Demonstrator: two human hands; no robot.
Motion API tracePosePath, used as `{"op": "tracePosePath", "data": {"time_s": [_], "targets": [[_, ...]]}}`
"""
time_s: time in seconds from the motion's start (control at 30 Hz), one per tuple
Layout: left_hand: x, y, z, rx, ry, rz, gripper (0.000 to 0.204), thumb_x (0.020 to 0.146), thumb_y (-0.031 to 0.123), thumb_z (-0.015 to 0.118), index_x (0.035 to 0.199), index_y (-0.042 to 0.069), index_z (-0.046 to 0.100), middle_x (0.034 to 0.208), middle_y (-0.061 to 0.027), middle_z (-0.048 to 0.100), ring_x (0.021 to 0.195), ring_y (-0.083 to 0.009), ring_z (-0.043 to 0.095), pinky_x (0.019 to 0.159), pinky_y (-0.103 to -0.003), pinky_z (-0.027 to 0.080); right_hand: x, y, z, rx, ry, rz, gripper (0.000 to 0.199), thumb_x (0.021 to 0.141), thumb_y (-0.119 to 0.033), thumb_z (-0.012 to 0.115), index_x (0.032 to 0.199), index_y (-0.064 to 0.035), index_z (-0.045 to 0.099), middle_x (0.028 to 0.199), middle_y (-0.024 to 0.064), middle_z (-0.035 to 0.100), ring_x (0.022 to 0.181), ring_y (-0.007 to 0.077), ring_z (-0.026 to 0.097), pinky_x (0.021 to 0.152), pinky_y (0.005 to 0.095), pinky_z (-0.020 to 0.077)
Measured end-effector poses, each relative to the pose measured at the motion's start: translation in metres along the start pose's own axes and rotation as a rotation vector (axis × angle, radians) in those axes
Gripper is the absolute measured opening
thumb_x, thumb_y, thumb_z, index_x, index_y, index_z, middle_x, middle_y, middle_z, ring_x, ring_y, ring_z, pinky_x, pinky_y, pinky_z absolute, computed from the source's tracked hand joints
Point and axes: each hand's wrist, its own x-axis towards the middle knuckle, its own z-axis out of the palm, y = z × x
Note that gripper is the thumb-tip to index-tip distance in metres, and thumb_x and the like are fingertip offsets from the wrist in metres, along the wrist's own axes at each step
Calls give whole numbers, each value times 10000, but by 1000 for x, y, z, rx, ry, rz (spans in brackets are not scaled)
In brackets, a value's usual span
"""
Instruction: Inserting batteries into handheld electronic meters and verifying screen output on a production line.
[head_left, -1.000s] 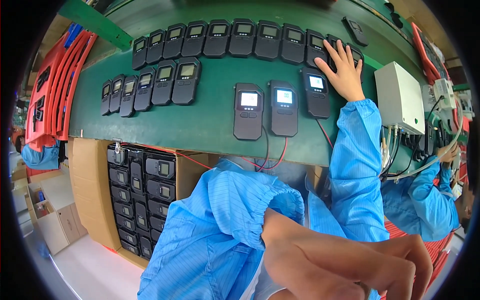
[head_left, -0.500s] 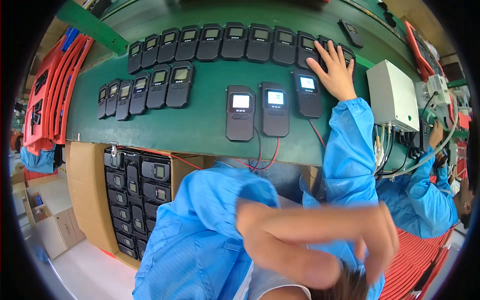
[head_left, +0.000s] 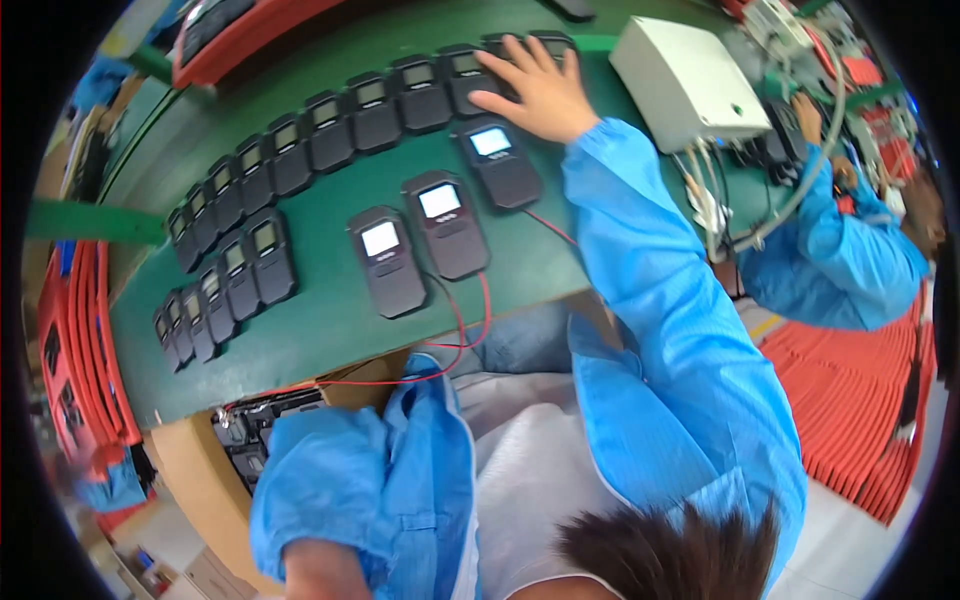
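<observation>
Cardboard box [head_left: 200, 470] holds units [head_left: 250, 461]; right hand [head_left: 540, 96] splayed over devices [head_left: 459, 84], left hand's [head_left: 325, 574] grip unclear.

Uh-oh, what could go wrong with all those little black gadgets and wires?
Red wires hang from the lit gadgets over the table edge, near the lap. A bump or snag there might pull a gadget off.

The right hand is spread over one end of the back row, where gadgets stand close together, so a push could perhaps knock neighbours crooked.

The right sleeve is by another red wire, and might drag it.
</observation>
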Motion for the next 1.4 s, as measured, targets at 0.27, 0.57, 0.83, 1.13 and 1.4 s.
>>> {"op": "tracePosePath", "data": {"time_s": [0.27,0.57,0.83,1.13,1.4], "targets": [[-13,-5,14,-241,20,-73,247,874,369,607,852,125,639,772,-42,579,666,-192,532,562,-309,410,5,-9,17,28,26,6,699,873,-713,418,1445,-312,393,1543,136,271,1440,366,181,1110,665,54],[-11,-5,16,-375,-40,-117,241,872,363,609,860,125,645,784,-48,587,674,-200,540,573,-313,419,2,-8,0,41,2,-7,706,877,-699,414,1448,-285,390,1537,151,275,1438,371,183,1113,658,57],[-8,-2,12,-456,-75,-137,235,871,357,611,868,125,650,796,-54,593,681,-207,548,583,-318,428,1,-16,-28,188,-146,38,697,892,-630,450,1443,-205,407,1512,200,303,1420,393,211,1115,637,97],[-4,-6,8,-565,-95,-133,230,870,351,613,876,125,656,809,-60,601,689,-214,556,594,-322,437,4,-2,15,39,-12,3,706,874,-700,422,1444,-284,397,1535,152,277,1435,371,189,1116,650,64],[0,-8,7,-657,-131,-127,226,868,345,615,883,124,661,820,-65,608,696,-221,563,604,-326,445,4,-2,24,-1,46,-10,714,857,-742,409,1439,-327,401,1542,131,275,1440,365,181,1112,666,43]]}}
